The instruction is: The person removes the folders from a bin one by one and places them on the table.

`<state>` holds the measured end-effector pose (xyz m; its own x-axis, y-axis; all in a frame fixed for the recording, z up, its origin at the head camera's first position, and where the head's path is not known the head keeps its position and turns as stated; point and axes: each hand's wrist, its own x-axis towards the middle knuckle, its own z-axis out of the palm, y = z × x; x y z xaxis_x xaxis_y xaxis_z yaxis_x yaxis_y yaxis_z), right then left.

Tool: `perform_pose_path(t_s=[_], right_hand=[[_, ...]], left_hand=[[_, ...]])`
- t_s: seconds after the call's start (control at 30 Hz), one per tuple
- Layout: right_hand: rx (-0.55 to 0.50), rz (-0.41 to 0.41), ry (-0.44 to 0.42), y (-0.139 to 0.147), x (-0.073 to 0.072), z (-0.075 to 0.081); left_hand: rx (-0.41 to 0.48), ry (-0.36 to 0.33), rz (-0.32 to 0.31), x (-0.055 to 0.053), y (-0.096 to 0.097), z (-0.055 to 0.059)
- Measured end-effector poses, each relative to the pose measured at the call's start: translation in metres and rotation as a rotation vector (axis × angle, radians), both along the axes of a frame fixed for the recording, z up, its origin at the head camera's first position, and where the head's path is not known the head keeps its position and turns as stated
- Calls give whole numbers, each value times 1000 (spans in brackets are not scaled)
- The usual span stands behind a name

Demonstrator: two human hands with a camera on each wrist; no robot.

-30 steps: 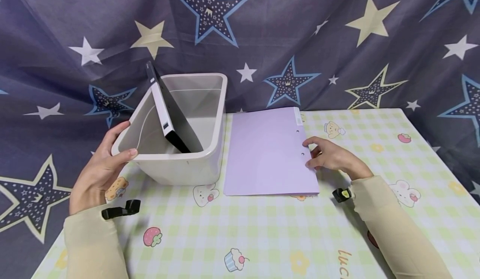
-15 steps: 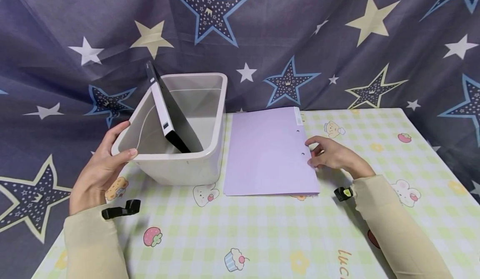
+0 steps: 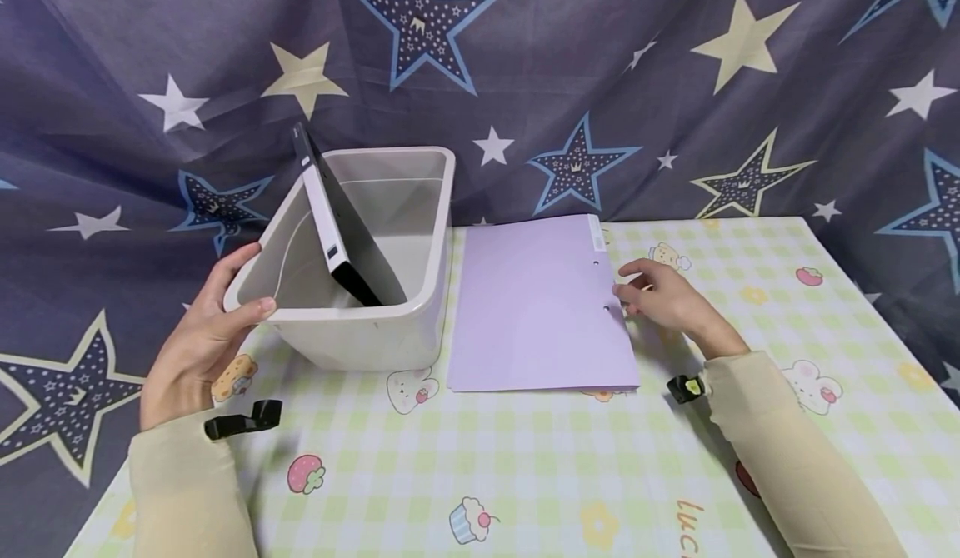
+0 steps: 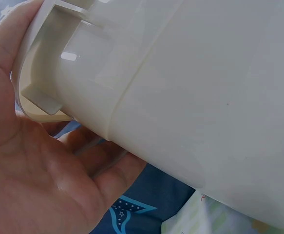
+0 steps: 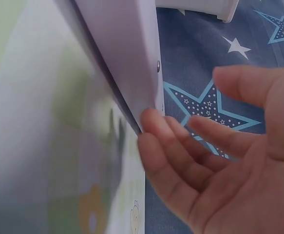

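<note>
At the left in the head view, my left hand [image 3: 195, 333] grips the near left corner of a white plastic bin [image 3: 345, 337], its thumb at the rim. The left wrist view shows the fingers [image 4: 115, 170] against the bin's outer wall. A black binder [image 3: 356, 250] with a white spine leans inside the bin and sticks out above the rim. Right of the bin, a light purple file folder [image 3: 532, 308] lies flat. My right hand [image 3: 667, 300] is at its right edge. In the right wrist view, the fingertips [image 5: 149, 141] touch that edge, while the thumb stands apart.
A green-and-white checked cloth [image 3: 390, 475] with cartoon prints covers the table. Behind the table hangs a dark blue curtain [image 3: 637, 58] with stars. Black camera straps [image 3: 243, 420] sit on both wrists.
My right hand's fingers have shifted slightly away from the viewer along the folder's right edge, and their pose has changed. The left hand, the bin and the binder stay in place.
</note>
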<state>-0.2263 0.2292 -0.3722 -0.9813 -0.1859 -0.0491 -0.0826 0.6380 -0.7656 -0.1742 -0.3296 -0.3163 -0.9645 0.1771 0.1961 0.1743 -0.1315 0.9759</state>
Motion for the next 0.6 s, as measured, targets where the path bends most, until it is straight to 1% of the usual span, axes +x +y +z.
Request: perform_pose_path(t_s=[0.37, 0.6], right_hand=[[-67, -73, 148, -4, 0, 1], [-127, -75, 207, -9, 3, 4]], left_hand=[[-3, -6, -2, 1, 1, 2], [-15, 0, -3, 2, 1, 3]])
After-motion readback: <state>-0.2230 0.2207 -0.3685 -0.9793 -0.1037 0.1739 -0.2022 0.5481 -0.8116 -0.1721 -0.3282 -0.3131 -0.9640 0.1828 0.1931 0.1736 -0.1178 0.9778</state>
